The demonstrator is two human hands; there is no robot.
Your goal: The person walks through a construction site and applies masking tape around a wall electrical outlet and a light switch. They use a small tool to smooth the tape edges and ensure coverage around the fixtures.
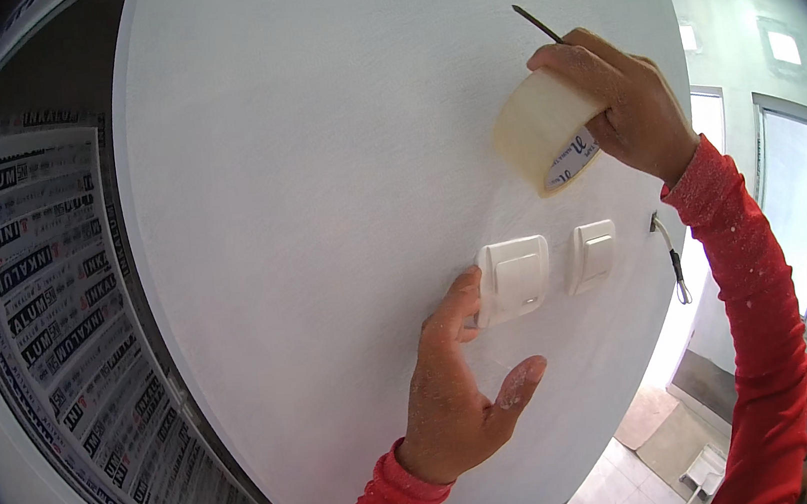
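Observation:
My right hand (pixel 622 99) is closed round a roll of clear tape (pixel 525 131), held in front of the wall above the switches. A thin dark pointed rod (pixel 537 22), like a screwdriver shaft, sticks up and left from the same hand; its handle is hidden in my grip. Fingers apart, my left hand (pixel 464 375) rests its fingertips at the left edge of a white wall switch (pixel 516 278). Its thumb points up and right, touching nothing visible. Just right of that switch is a second white wall switch (pixel 592 256).
A pale cable (pixel 667 245) with a dark wrapped end hangs from a hole in the white wall (pixel 318 212), right of the switches. At left stands a panel covered in printed film (pixel 60 324). A window (pixel 799 193), tiled floor (pixel 614 488) and small white stool-like object (pixel 704 469) lie right.

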